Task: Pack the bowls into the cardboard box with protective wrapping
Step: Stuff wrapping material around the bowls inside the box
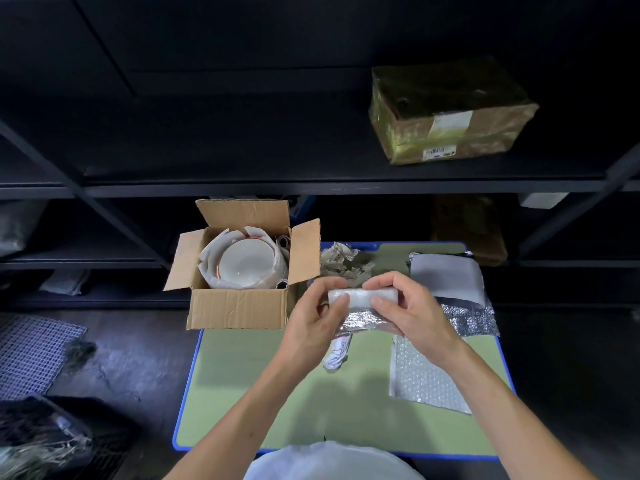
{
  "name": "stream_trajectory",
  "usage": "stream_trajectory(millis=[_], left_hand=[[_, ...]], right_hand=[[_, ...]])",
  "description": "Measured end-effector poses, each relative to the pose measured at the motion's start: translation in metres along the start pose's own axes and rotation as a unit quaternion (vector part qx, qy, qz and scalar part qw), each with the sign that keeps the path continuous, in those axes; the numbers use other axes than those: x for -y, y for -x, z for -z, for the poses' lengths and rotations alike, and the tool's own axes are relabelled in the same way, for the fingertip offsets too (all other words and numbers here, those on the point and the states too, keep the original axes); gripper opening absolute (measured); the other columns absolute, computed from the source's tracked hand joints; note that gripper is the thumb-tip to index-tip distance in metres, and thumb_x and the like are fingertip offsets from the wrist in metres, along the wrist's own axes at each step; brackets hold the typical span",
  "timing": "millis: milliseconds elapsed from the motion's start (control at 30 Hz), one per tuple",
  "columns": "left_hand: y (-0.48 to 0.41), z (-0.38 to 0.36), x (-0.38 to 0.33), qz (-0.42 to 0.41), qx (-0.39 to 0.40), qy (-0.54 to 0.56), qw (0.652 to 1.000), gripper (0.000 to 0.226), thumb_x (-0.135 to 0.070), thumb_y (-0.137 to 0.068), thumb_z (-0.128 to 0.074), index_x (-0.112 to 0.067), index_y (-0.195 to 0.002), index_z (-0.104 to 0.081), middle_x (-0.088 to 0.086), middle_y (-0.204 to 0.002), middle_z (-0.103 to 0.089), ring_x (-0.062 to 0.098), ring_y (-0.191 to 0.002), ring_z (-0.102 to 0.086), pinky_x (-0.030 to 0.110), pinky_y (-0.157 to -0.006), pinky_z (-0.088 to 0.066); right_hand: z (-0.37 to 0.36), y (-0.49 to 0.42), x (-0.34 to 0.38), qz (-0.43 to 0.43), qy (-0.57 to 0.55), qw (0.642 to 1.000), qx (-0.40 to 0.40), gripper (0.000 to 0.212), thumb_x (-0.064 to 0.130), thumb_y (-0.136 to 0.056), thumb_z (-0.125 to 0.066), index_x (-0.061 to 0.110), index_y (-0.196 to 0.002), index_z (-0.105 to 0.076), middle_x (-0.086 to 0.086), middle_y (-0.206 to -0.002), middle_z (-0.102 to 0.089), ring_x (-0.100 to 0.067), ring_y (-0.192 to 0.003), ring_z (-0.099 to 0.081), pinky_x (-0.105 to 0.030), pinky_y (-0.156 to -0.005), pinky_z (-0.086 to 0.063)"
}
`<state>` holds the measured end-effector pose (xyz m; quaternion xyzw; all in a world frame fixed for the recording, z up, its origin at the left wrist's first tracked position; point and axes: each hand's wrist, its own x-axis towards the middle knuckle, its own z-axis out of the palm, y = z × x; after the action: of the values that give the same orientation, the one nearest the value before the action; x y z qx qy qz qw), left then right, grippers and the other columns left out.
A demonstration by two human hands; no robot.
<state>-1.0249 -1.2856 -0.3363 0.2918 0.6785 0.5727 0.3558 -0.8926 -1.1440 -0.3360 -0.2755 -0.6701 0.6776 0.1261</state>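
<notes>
An open cardboard box stands at the far left corner of the green table. Inside it a white bowl with an orange rim sits upright in white wrapping paper. Above the middle of the table both hands hold a folded strip of bubble wrap with a silver foil side. My left hand pinches its left end. My right hand grips its right end, thumb on the front.
Crumpled brown paper lies right of the box. Foil-backed foam sheets and a bubble-wrap sheet lie on the table's right side. A printed paper scrap sits mid-table. A wrapped parcel rests on the dark shelf behind.
</notes>
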Motion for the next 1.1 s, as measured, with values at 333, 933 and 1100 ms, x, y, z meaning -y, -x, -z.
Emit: stream_trajectory(millis=[333, 933, 1100], left_hand=[[0.004, 0.02, 0.001, -0.001, 0.026, 0.005, 1.0, 0.019, -0.016, -0.083, -0.071, -0.025, -0.099, -0.067, 0.0, -0.09, -0.066, 0.014, -0.079, -0.057, 0.038, -0.073, -0.05], [0.003, 0.074, 0.011, -0.017, 0.047, 0.045, 0.998, 0.025, 0.006, -0.084, -0.065, -0.017, -0.091, -0.058, 0.025, -0.091, -0.058, 0.045, -0.078, -0.054, 0.06, -0.071, -0.044], [-0.001, 0.092, 0.009, -0.016, 0.048, 0.053, 0.997, 0.02, -0.022, -0.089, -0.071, -0.022, -0.103, -0.056, -0.004, -0.088, -0.06, 0.017, -0.072, -0.055, 0.032, -0.065, -0.045]], right_hand=[[-0.014, -0.001, 0.005, 0.018, 0.01, 1.0, 0.001, 0.017, 0.01, -0.095, -0.066, 0.023, -0.105, -0.07, 0.0, -0.092, -0.07, -0.013, -0.072, -0.064, -0.029, -0.063, -0.055], [-0.065, -0.017, 0.024, 0.0, 0.056, 0.998, 0.04, 0.023, 0.015, -0.082, -0.08, 0.026, -0.099, -0.07, 0.0, -0.092, -0.072, -0.022, -0.075, -0.072, -0.024, -0.069, -0.055], [-0.081, -0.037, 0.036, 0.017, 0.121, 0.992, 0.01, 0.025, 0.009, -0.081, -0.079, 0.03, -0.092, -0.072, 0.006, -0.094, -0.071, -0.012, -0.081, -0.067, -0.02, -0.071, -0.051]])
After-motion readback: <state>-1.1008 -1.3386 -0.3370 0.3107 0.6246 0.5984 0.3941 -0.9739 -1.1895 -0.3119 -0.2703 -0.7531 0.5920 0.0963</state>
